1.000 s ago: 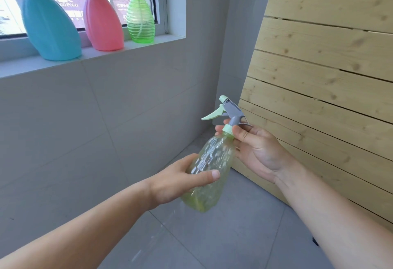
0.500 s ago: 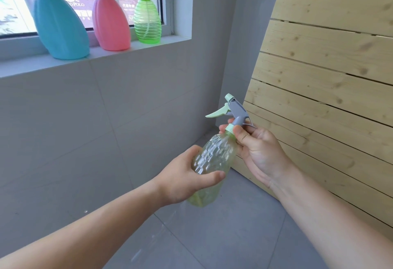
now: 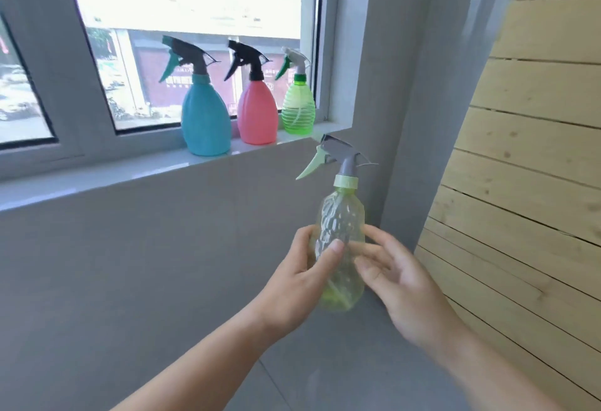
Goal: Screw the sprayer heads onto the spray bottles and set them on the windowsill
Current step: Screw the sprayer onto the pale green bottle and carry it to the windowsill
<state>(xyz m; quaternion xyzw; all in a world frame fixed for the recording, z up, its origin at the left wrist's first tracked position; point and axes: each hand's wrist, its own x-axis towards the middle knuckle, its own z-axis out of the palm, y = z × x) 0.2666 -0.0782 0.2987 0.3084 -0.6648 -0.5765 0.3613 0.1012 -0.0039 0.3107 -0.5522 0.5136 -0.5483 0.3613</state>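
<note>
My left hand [image 3: 304, 272] grips the lower body of a pale yellow-green clear spray bottle [image 3: 341, 222], held upright below the windowsill's right end. A grey sprayer head [image 3: 338, 154] with a light green trigger and collar sits on its neck. My right hand [image 3: 395, 275] is beside the bottle's right side with fingers spread and relaxed, fingertips near or just touching the bottle. On the windowsill [image 3: 130, 167] stand a blue bottle [image 3: 205, 118], a pink bottle [image 3: 257, 111] and a small green bottle [image 3: 297, 105], each with a sprayer head on.
A grey tiled wall [image 3: 146, 264] runs under the sill. A grey corner pillar [image 3: 413, 85] rises to the right of the window. Pale wooden planks [image 3: 527, 183] lean along the right side. Grey floor tiles lie below.
My right hand has left the sprayer collar and dropped to the bottle's side, fingers spread. The bottle has been raised upright toward the sill, and my view has tilted up to the window.
</note>
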